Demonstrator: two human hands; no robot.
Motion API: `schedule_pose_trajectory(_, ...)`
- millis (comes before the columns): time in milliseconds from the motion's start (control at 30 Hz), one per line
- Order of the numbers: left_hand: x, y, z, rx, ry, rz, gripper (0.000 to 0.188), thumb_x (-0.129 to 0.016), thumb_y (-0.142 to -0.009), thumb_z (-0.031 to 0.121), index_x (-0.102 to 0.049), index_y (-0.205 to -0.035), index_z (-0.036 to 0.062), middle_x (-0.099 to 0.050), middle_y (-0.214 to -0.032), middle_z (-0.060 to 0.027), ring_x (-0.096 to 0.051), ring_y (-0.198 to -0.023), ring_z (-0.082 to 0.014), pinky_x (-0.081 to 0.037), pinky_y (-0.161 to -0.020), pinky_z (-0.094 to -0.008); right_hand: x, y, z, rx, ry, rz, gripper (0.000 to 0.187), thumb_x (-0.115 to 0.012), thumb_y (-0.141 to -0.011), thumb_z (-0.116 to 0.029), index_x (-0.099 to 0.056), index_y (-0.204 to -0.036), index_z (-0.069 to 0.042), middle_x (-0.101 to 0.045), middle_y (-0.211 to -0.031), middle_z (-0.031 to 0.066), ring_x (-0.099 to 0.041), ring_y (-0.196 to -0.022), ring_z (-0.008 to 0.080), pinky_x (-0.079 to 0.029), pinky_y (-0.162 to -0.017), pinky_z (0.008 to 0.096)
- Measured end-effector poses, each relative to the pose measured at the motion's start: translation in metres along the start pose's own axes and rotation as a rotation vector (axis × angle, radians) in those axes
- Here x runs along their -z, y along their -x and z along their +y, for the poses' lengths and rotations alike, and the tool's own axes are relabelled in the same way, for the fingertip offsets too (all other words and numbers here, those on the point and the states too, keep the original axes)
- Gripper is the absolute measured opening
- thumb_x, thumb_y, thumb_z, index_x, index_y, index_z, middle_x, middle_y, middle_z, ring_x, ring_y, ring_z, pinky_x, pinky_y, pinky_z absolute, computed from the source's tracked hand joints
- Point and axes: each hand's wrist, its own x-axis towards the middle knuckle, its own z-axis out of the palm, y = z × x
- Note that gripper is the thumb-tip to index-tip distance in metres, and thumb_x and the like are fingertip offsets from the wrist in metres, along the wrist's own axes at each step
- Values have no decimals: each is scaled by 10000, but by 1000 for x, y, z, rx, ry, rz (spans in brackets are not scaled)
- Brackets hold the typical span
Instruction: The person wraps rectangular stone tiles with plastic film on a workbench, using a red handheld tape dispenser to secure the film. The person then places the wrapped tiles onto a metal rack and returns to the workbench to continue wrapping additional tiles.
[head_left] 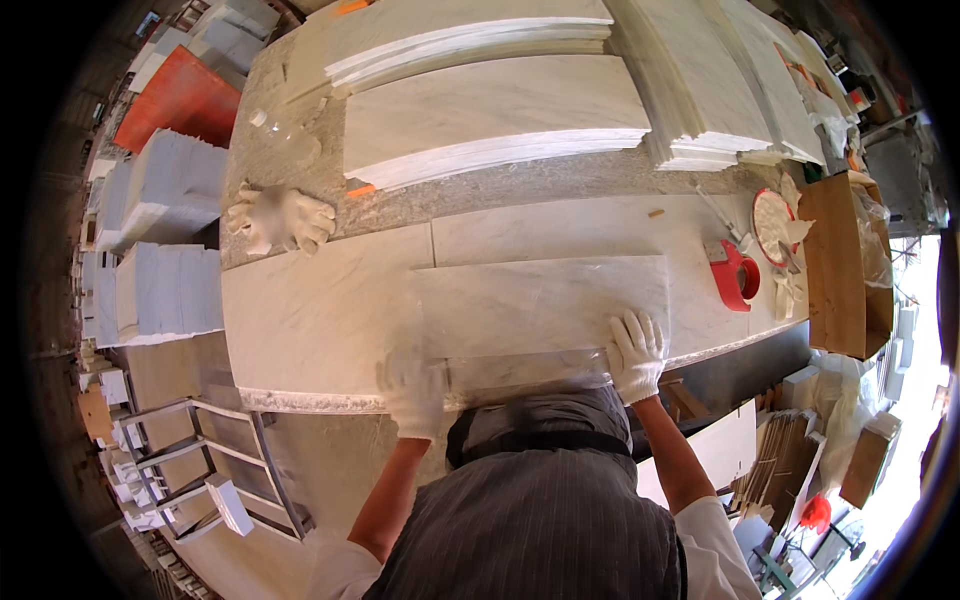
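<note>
A white, grey-veined marble slab [545, 300] lies in front of me on larger pale slabs [320, 300]. Along its near edge runs a strip of clear, shiny plastic film [530, 370]. My right hand [637, 357], in a white knitted glove, rests on the slab's right end with its fingers stretched out. At the near left corner is my left hand [411, 390], gloved the same way; motion smears its fingers, so its grip is hidden. Right of the slab sits a red tape dispenser [735, 276].
Stacked marble slabs [495, 110] fill the table's far side. A spare pair of gloves [282, 217] and a clear bottle [290, 135] lie at left. At right are a round tub of white paste [771, 226] and a cardboard box [836, 265]. A metal rack [205, 465] stands lower left.
</note>
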Motion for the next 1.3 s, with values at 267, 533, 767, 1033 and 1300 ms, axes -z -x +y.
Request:
schedule_pose_trajectory(267,-16,-84,100,-539,450,-189,414,-618,-885,323,-593,-1245,119,-504,-1375,-128,-434,-1284,-332,-317,-1080,-518,-5,3,2,10,-1,-40,391,-632,-845,-252,-671,-1209,-117,-594,-1296,126,-510,-1239,367,-342,-1085,507)
schedule_pose_trajectory(533,-28,-87,121,-596,377,-170,457,-608,-886,337,-567,-1289,127,-483,-1402,-138,-407,-1317,-340,-290,-1097,-529,7,-10,39,-573,-125,248,528,-742,-786,-242,-609,-1278,-105,-567,-1292,168,-533,-1190,378,-445,-982,487)
schedule_pose_trajectory(767,-19,-93,127,-614,310,-212,455,-606,-892,330,-559,-1299,132,-493,-1382,-128,-396,-1323,-337,-293,-1091,-528,17,-24,92,-509,-110,42,345,-748,-768,-365,-674,-964,-91,-616,-1057,112,-576,-990,345,-447,-879,458)
schedule_pose_trajectory(1033,-19,-89,134,-582,295,-204,446,-600,-898,341,-576,-1289,128,-505,-1373,-131,-412,-1312,-345,-290,-1092,-543,14,-39,90,-633,-159,-1,229,-738,-753,-290,-695,-779,-67,-646,-944,120,-600,-935,339,-470,-829,456)
schedule_pose_trajectory(1300,-22,-87,134,-565,333,-207,448,-606,-889,319,-573,-1287,116,-489,-1387,-157,-411,-1312,-383,-280,-1105,-569,22,-42,80,-421,-50,105,325,-720,-764,-276,-694,-1043,-112,-622,-1169,126,-572,-1103,335,-450,-912,474)
